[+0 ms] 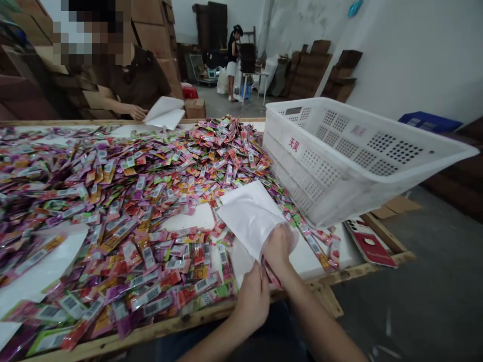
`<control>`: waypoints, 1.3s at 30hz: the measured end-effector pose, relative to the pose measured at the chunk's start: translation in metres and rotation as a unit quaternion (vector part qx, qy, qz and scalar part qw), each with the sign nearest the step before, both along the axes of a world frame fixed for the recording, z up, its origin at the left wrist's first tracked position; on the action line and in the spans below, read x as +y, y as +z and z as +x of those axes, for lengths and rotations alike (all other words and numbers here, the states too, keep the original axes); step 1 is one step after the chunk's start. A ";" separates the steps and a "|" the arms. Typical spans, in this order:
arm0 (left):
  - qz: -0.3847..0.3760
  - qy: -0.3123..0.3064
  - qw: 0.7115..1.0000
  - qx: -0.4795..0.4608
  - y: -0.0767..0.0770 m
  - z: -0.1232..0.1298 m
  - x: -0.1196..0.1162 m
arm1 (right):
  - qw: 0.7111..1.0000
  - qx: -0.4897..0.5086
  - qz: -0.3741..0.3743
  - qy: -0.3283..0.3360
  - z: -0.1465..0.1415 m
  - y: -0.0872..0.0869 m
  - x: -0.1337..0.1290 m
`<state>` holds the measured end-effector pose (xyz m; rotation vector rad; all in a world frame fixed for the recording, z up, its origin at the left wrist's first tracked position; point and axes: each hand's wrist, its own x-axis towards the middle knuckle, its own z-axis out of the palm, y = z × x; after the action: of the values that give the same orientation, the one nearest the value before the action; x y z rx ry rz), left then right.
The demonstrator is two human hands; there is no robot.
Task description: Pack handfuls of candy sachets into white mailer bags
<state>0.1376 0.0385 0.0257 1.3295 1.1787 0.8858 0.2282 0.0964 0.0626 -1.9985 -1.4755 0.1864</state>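
Observation:
A white plastic bag lies at a slant over the table's near edge, its mouth toward me. My left hand is closed, pinching the near rim of the bag between thumb and fingers. My right hand reaches into the bag's mouth, and the film covers its fingers, so I cannot see whether they grip anything. Small colourful sachets with barcode labels lie loose to the left of both hands. A few pinkish packets show just below my right hand.
A white perforated crate stands at the table's right. Beside it lies a red-and-white phone-like item near the wooden edge. Sachets heap high at the back. Across the table a co-worker holds a white bag; another person stands farther off.

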 end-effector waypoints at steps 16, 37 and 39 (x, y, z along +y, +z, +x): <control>-0.098 0.005 0.970 -0.222 0.001 0.009 -0.002 | 0.953 0.124 0.273 -0.055 0.006 -0.001 -0.013; -0.241 0.049 0.927 -0.285 0.096 -0.060 0.035 | 0.819 -0.039 0.024 0.572 0.009 0.130 0.017; -0.241 0.045 0.933 -0.263 0.109 -0.064 0.037 | 0.802 -0.076 -0.018 0.592 0.008 0.141 0.013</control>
<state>0.0735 0.0757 0.1343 0.5900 0.9491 0.8732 0.2365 0.1096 0.2037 -0.8266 -2.6408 0.5680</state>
